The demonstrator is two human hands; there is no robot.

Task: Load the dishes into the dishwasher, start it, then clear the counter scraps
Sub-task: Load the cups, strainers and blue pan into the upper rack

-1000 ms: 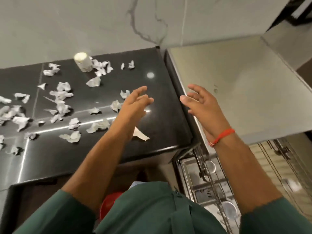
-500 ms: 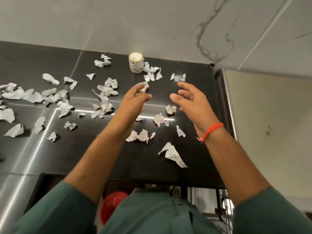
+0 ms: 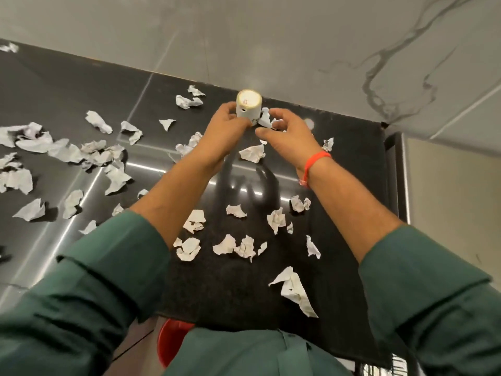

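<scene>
I'm clearing scraps (image 3: 251, 153): left hand (image 3: 226, 131) fingers (image 3: 227, 107) curling round the cup (image 3: 248, 107), right hand (image 3: 284, 131) pinching paper (image 3: 264, 118); next, sweeping the counter (image 3: 339, 164) litter together.

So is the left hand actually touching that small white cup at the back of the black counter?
Touching. The head view shows the left hand with its fingers wrapped against the side of the small white cup, no gap between them.

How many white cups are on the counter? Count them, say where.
1. The small white cylindrical cup stands at the back of the black stone counter, the left hand holding it; arms may hide others.
</scene>
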